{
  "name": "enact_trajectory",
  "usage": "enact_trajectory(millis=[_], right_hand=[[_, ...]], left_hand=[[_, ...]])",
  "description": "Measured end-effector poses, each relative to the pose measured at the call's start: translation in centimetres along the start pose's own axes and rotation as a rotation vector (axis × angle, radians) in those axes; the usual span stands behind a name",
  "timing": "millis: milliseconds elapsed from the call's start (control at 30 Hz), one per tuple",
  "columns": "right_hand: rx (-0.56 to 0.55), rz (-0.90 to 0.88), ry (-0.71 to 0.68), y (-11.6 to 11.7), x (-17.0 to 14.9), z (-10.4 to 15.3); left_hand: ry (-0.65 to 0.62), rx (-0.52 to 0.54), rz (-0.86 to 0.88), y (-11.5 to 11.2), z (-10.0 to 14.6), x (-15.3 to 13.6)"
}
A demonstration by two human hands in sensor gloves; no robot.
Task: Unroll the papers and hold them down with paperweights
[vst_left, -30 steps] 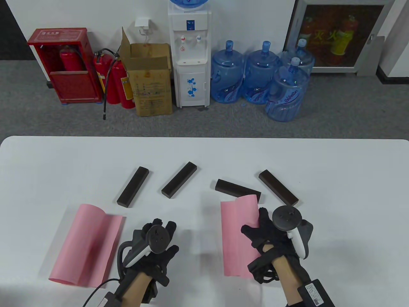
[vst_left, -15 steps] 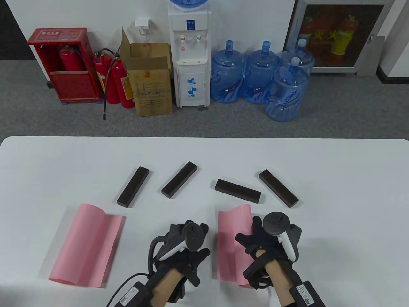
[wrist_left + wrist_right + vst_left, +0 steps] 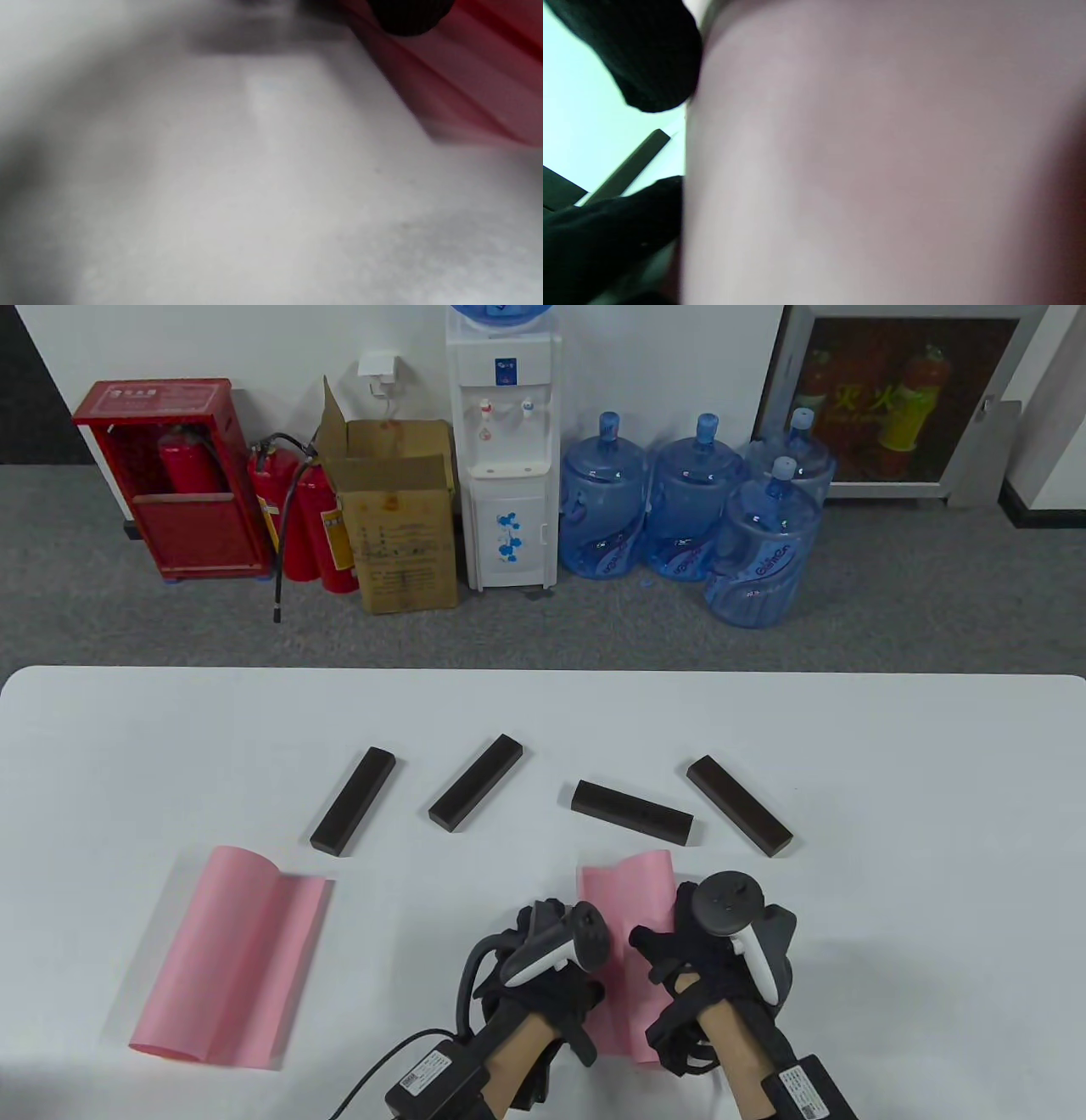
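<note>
A curled pink paper (image 3: 624,891) lies near the table's front edge between my two hands. My right hand (image 3: 670,929) holds its right side; the sheet fills the right wrist view (image 3: 882,152), with gloved fingers (image 3: 649,55) at its left edge. My left hand (image 3: 556,920) is at the paper's left edge. In the left wrist view one fingertip (image 3: 407,17) touches the paper (image 3: 466,84). A second pink paper (image 3: 229,954) lies half rolled at the left. Four dark bar paperweights (image 3: 354,812) (image 3: 475,792) (image 3: 632,812) (image 3: 739,816) lie in a row behind the papers.
The white table (image 3: 891,746) stretches back to its far edge. On the floor behind it stand a water dispenser (image 3: 505,449), blue water jugs (image 3: 687,500), a cardboard box (image 3: 399,517) and fire extinguishers (image 3: 305,517). A cable (image 3: 373,1069) trails from my left wrist.
My left hand has moved right, from the table's middle to the right paper's left edge. My right hand has drawn that paper slightly back and left, off the third paperweight.
</note>
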State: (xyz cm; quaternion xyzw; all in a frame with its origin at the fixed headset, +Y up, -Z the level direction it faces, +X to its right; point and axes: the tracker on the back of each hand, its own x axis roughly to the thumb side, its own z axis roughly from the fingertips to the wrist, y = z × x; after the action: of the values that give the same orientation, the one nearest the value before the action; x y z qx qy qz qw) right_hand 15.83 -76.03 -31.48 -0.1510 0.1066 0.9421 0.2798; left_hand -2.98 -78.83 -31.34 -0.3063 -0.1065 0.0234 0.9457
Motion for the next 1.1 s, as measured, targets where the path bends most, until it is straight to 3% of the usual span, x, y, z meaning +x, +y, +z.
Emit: enact_trajectory(millis=[200,367,500,633,867,967,1100], right_hand=[[-0.235,0.366,-0.093,0.7,2.2,1.9],[-0.214,0.535,-0.34,2.4,4.1,2.9],[-0.163,0.619,-0.445,3.2,4.3,2.8],[-0.008,0.605,-0.369,3.1,3.6,2.1],[-0.029,0.793,-0.269,2.1,3.1,1.6],[0.034,0.78,-0.241,2.2,2.7,1.2],[0.012,0.782,-0.195,1.3,2.2,0.9]], left_hand=[[-0.007,0.005,0.006,0.0,0.0,-0.1],[-0.011,0.005,0.005,0.0,0.0,-0.1],[-0.015,0.006,0.006,0.0,0.0,-0.1],[-0.015,0.003,0.004,0.0,0.0,-0.2],[-0.019,-0.001,0.002,0.0,0.0,-0.3],[-0.02,0.001,0.001,0.0,0.1,-0.3],[-0.02,0.003,-0.003,0.0,0.0,-0.3]])
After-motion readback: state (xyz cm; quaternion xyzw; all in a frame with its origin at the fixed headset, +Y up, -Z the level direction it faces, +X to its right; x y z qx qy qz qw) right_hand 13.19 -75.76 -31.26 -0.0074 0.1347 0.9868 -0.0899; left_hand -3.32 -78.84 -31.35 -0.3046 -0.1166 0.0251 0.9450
